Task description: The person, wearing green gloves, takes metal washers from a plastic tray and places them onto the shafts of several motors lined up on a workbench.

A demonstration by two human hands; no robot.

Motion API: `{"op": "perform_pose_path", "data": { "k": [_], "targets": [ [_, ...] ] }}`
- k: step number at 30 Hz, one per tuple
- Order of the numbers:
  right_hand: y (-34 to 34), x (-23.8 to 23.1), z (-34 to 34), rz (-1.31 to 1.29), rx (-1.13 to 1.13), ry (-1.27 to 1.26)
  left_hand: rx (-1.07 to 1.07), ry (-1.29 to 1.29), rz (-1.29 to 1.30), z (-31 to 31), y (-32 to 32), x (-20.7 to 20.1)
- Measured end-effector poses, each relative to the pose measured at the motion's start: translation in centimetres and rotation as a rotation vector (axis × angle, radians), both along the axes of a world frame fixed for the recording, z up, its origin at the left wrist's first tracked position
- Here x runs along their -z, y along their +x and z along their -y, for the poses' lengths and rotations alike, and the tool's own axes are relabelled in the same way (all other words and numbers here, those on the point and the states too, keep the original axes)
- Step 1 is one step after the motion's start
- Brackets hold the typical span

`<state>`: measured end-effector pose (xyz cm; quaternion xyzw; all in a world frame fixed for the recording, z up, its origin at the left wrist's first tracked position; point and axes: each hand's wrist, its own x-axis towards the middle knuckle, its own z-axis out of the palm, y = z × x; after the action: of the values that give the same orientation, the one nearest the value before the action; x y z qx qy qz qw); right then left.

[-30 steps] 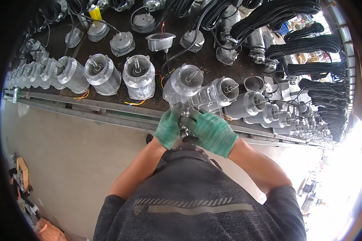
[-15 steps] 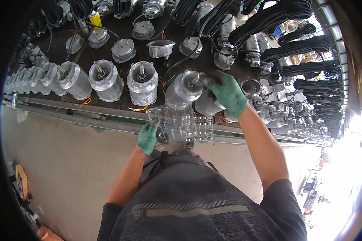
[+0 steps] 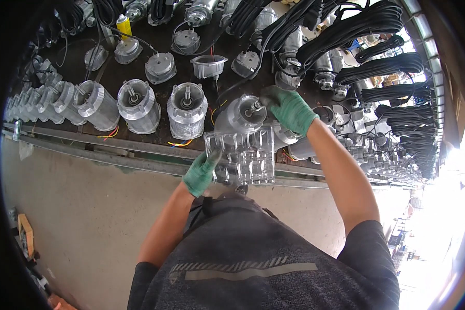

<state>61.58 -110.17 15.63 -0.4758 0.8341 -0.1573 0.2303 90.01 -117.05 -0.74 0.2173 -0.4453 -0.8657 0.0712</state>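
In my left hand (image 3: 203, 173), gloved in green, is a clear plastic tray (image 3: 263, 168) with moulded compartments. My fingers and thumb grip its left side, and glare hides what the compartments contain. Just beyond it a silver cylindrical motor housing (image 3: 231, 118) leans to the right, its shaft (image 3: 254, 107) sticking out of the open end. My right hand (image 3: 290, 109), in a green glove with dark fingertips, is at the rim beside that shaft. Its fingers are bent together, and whatever they pinch is hidden. The tray's far edge overlaps the housing's lower part.
More motor housings stand in a row on the dark bench, one (image 3: 187, 111) left of the tray with coloured wires at its base. Behind are round end covers (image 3: 160, 68), a yellow can (image 3: 123, 25) and bundled black cables (image 3: 351, 31). A metal rail (image 3: 88, 151) edges the bench.
My left hand has moved right and slightly up, turning the tray so its compartments show more squarely. My right hand has shifted slightly up, staying beside the shaft.
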Motion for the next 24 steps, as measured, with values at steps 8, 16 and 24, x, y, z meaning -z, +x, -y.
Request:
{"op": "perform_pose_path", "data": {
  "k": [8,16,24],
  "targets": [
    [-0.4,-2.0,3.5,-0.352,-0.344,0.449,-0.068,-0.086,-0.183,1.0,-2.9,0.8],
    [1.0,-0.7,6.1,-0.454,-0.476,0.601,-0.107,-0.117,-0.207,0.9,-4.3,2.4],
    [2.0,0.5,5.6,-0.531,-0.443,0.545,-0.004,-0.153,-0.063,0.8,-4.3,2.9]
  ]
}}
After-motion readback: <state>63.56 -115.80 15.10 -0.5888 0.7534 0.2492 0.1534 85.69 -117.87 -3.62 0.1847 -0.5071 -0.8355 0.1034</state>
